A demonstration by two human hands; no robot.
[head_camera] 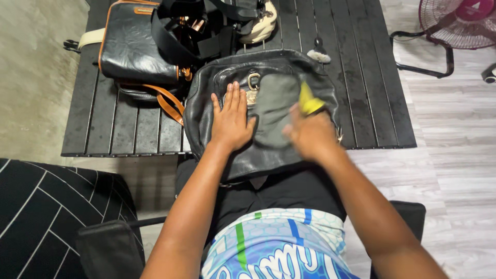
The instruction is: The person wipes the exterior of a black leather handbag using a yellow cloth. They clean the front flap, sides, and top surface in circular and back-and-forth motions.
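Observation:
A black leather handbag (206, 98) lies at the near edge of a black slatted table (361, 77), partly over my lap. My left hand (231, 118) rests flat on the bag's front, fingers spread, beside a gold clasp (253, 82). My right hand (309, 133) is blurred with motion and grips a grey-green cloth with a yellow side (276, 106), pressing it on the bag's flap.
Behind the bag lie a black bag with orange trim (132, 46), black straps (201, 31) and a cream item (261, 23). A small fluffy keyring (319, 54) sits on the table. A pink fan (454, 20) stands at right; chair arms flank me.

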